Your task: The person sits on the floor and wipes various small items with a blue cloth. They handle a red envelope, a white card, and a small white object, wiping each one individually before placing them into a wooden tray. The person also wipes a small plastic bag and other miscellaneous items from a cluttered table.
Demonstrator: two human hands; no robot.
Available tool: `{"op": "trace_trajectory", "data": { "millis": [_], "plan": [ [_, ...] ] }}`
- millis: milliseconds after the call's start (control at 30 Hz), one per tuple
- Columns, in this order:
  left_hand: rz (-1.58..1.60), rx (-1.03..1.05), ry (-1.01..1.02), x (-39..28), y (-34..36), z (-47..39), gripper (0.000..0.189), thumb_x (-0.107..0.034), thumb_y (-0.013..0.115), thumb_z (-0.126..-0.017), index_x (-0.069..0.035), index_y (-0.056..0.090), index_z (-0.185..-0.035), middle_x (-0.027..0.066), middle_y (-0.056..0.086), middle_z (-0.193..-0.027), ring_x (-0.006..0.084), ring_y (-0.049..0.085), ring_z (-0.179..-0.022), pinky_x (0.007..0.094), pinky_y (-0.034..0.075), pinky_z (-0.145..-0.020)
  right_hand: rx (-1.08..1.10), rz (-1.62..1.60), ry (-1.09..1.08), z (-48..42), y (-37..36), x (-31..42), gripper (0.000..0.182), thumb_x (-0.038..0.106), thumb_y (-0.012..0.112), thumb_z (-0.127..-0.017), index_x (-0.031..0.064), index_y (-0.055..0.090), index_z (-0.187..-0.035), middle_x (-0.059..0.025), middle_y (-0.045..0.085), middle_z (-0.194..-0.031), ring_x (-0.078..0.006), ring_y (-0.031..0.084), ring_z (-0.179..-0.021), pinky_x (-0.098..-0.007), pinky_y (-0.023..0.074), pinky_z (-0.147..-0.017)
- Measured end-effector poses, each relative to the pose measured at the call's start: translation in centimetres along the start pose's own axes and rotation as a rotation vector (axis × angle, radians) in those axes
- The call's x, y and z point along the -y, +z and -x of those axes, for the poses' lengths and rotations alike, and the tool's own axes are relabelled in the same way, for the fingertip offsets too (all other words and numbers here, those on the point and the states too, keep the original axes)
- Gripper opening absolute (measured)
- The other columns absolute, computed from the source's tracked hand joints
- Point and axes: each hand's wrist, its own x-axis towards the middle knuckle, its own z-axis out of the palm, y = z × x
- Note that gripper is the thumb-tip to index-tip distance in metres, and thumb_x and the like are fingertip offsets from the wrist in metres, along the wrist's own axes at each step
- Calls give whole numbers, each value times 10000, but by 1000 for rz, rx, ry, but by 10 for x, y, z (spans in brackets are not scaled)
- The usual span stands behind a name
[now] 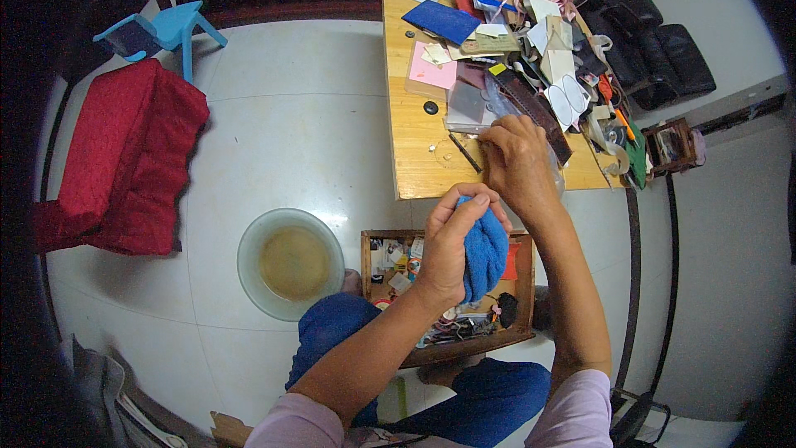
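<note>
My left hand [457, 236] is closed around a bunched blue cloth [485, 255], above the far part of a wooden drawer [525, 286] on the floor. My right hand [515, 152] is at the near edge of the wooden table [413, 162], its fingers bent down beside clear plastic. What those fingertips touch is hidden. A thin dark stick [465, 153] lies just left of my right hand. Farther up the table are a round black piece [430, 107], a pink pad [433, 65], a blue booklet [440, 21] and a dark brown strip [538, 112].
A basin of murky water [249, 261] stands on the tiled floor, left of the drawer of small items. Papers, ribbons and white oval pieces [566, 101] crowd the table's right part. A red cloth-covered object [124, 155] and a blue plastic stool [177, 25] are at the left.
</note>
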Motion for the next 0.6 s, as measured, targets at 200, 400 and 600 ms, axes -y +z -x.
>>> {"op": "trace_trajectory", "data": {
  "millis": [200, 400, 600],
  "plan": [
    [-6, 0, 8, 2, 0, -1, 181, -204, 533, -902, -43, 542, -985, 92, 589, -794, 186, 598, -741, 302, 507, -669, 15, -102, 11, -1, 2, -2, 125, 24, 632, -703, 51, 678, -817, -93, 585, -855, -274, 523, -873, -385, 361, -761],
    [-8, 4, 5, 0, 0, -1, 184, -208, 533, -903, -45, 541, -986, 89, 585, -796, 183, 596, -746, 302, 507, -667, 36, -2, 4, -2, -1, 2, 178, 20, 625, -700, 60, 690, -861, -80, 595, -885, -262, 522, -890, -383, 358, -775],
    [-8, -1, 5, -1, 0, -1, 184, -206, 531, -902, -44, 542, -990, 90, 584, -796, 185, 598, -747, 301, 506, -674, 16, -7, -15, -3, 4, 4, 221, 26, 624, -708, 65, 693, -915, -71, 601, -900, -252, 523, -895, -382, 354, -777]
  ]
}}
